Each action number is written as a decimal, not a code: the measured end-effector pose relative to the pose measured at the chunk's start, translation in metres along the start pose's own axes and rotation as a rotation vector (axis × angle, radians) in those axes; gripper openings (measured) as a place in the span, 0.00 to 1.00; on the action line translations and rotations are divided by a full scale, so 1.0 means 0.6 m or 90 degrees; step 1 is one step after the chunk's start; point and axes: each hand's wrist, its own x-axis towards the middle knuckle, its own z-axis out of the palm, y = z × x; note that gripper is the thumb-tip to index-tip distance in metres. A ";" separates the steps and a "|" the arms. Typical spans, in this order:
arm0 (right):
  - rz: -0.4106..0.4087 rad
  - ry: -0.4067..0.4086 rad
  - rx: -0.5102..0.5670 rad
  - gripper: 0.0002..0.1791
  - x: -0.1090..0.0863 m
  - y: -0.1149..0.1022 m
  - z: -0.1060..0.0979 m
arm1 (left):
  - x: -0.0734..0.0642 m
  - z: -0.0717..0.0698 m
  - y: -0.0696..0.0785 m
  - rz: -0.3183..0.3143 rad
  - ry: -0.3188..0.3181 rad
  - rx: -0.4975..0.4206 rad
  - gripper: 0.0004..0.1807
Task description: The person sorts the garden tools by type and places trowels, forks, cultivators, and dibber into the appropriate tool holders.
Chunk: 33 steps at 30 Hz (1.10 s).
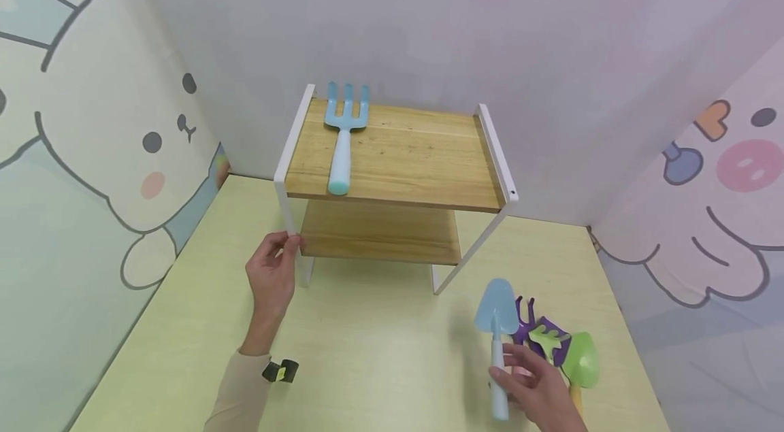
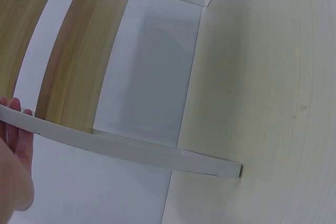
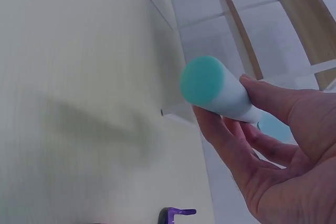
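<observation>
The blue trowel [image 1: 497, 345] is at 5 o'clock in the head view, held above the worktop [image 1: 380, 350], its blade toward 12 o'clock and its handle toward 6. Your right hand [image 1: 539, 386] has its grip clamped on the pale handle, thumb on one side and fingers on the other; in the right wrist view the teal end cap [image 3: 202, 81] stands out past your fingers. From its look, the trowel should be light and stiff, not fragile, though the smooth, round handle may roll or slip in a fingertip pinch. Take hold round the middle of the handle, a little nearer the blade if the tip wants to dip, and leave the blade itself free. From 1 round to 4 o'clock of it, close by, lie a purple fork [image 1: 523, 331], a small green rake [image 1: 548, 342] and a green scoop [image 1: 582, 360]. At 8 o'clock in the head view your left hand [image 1: 272, 275] holds the white upright [image 2: 157, 156] beside the lower shelf [image 1: 380, 231]. The rack [image 1: 422, 153] stands at the centre, and a blue fork [image 1: 341, 153] lies on its top toward 10 o'clock, tines pointing to 12.
</observation>
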 end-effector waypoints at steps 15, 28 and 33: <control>-0.082 -0.019 0.027 0.29 -0.026 -0.059 0.013 | -0.001 0.000 -0.001 0.003 -0.001 0.011 0.05; -0.199 -0.040 0.027 0.23 -0.022 -0.084 0.028 | -0.001 0.000 -0.003 0.009 0.009 0.011 0.05; -0.257 -0.048 0.020 0.23 -0.018 -0.096 0.033 | 0.000 0.000 -0.005 0.018 0.011 0.013 0.05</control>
